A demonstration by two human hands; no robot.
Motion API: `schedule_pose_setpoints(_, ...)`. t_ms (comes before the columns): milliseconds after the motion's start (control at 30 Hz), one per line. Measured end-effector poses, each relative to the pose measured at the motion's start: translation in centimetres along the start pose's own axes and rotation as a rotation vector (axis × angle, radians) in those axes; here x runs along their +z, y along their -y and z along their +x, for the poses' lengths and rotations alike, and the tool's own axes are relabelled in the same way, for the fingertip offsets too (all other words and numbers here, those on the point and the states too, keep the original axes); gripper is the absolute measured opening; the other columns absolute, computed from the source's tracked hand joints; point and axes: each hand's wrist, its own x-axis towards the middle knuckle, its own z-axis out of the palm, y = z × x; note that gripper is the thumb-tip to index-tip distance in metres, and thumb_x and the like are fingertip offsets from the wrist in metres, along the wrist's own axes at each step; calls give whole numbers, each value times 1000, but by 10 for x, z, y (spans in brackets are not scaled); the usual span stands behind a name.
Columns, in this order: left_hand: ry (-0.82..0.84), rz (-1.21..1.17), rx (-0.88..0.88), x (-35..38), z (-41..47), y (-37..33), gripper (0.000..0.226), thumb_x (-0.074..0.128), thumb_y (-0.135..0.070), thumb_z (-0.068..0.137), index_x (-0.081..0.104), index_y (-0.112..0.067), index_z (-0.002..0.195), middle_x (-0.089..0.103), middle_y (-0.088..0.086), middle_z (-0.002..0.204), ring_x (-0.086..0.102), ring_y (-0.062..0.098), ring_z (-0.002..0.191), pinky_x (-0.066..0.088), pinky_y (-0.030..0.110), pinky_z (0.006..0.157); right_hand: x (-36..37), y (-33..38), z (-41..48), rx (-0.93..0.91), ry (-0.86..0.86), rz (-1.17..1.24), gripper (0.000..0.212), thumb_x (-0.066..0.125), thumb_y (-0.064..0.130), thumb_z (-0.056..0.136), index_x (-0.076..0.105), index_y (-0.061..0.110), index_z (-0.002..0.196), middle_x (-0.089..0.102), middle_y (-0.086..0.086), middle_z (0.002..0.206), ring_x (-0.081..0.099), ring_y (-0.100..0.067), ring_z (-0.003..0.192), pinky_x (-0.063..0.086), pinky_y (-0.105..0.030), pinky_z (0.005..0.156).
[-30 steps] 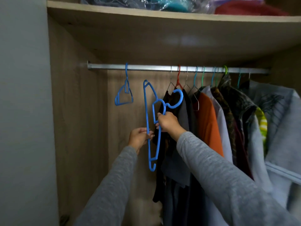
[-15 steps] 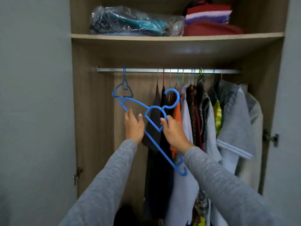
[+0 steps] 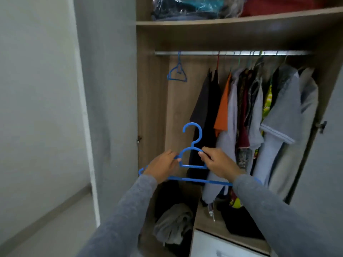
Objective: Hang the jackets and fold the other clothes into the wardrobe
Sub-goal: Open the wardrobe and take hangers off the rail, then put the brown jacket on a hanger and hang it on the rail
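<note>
I hold an empty blue plastic hanger (image 3: 193, 143) level in front of the open wardrobe, hook up. My left hand (image 3: 163, 166) grips its left shoulder and my right hand (image 3: 217, 164) grips its right shoulder near the neck. The hanger's bottom bar runs below both wrists. Behind it the metal rail (image 3: 232, 53) carries several hung clothes (image 3: 256, 115) on the right and a second empty blue hanger (image 3: 177, 74) at the left. A crumpled grey garment (image 3: 173, 225) lies on the wardrobe floor.
The top shelf (image 3: 232, 20) holds a plastic-wrapped bundle (image 3: 191, 7) and red folded cloth. The grey wardrobe door (image 3: 109, 101) stands open at my left, another door at the right edge. A white drawer front (image 3: 219, 245) sits at the bottom.
The hanger came down and away from the rail, turning from tilted to level with the hook up. My view has pulled back and dropped, showing the wardrobe floor.
</note>
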Motion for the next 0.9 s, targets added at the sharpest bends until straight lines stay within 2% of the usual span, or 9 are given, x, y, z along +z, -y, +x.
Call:
schedule_pose_setpoints(167,108,-55,-197,-26,-108,16,24,53,-26,95,61,-4,93,63,13,89,57,27,83,40,31,73,46,61,-39,-124,167,-62,34,43,35,98,43,26,65,50,5,60,51,-16,59,42,-42,60)
schedule_pose_setpoints(333,86,-199,-340,-70,-204,38,16,62,-17,89,66,-2,88,56,5,72,50,14,67,39,23,66,103,127,-71,-163,232,1,33,43,39,97,47,23,68,49,6,68,51,-16,69,42,-38,65)
schedule_pose_setpoints(400,51,-220,-421,-104,-255,52,14,63,-13,88,66,1,87,54,1,68,45,2,58,35,9,60,136,175,-81,-177,265,122,35,46,35,97,51,15,69,46,5,68,49,-15,68,41,-35,67)
schedule_pose_setpoints(467,61,-212,-486,-137,-303,67,14,62,-10,88,65,3,86,55,4,71,43,-2,54,34,8,57,167,226,-92,-129,333,270,36,48,29,97,54,7,70,51,-1,67,50,-11,66,40,-29,67)
schedule_pose_setpoints(567,53,-213,-617,-191,-392,96,12,62,-10,88,67,1,90,59,6,77,47,2,62,34,11,59,217,321,-118,-104,457,514,25,53,20,96,59,11,73,59,1,68,57,6,61,42,-9,63)
schedule_pose_setpoints(633,29,-163,-709,-224,-446,112,13,64,-13,87,70,-2,93,59,5,78,47,10,68,33,10,58,251,377,-131,-125,514,610,23,57,20,93,63,13,72,64,4,66,59,4,60,45,-13,64)
schedule_pose_setpoints(733,-51,-84,-817,-281,-526,129,16,66,-16,86,71,-4,95,58,3,79,45,7,64,34,11,58,292,464,-148,-171,593,780,25,61,18,91,64,14,67,65,3,62,59,-5,59,49,-21,66)
schedule_pose_setpoints(800,-99,-43,-880,-314,-572,136,16,67,-16,86,71,-5,96,61,3,81,49,7,68,36,9,62,309,516,-158,-199,676,891,20,61,17,91,64,12,72,64,0,63,59,-10,60,50,-25,67)
schedule_pose_setpoints(900,-148,-5,-962,-357,-637,141,15,68,-19,85,72,-9,94,68,7,87,56,12,78,44,21,73,330,588,-173,-271,821,997,14,59,16,92,65,6,84,62,-4,65,58,-10,59,49,-22,64)
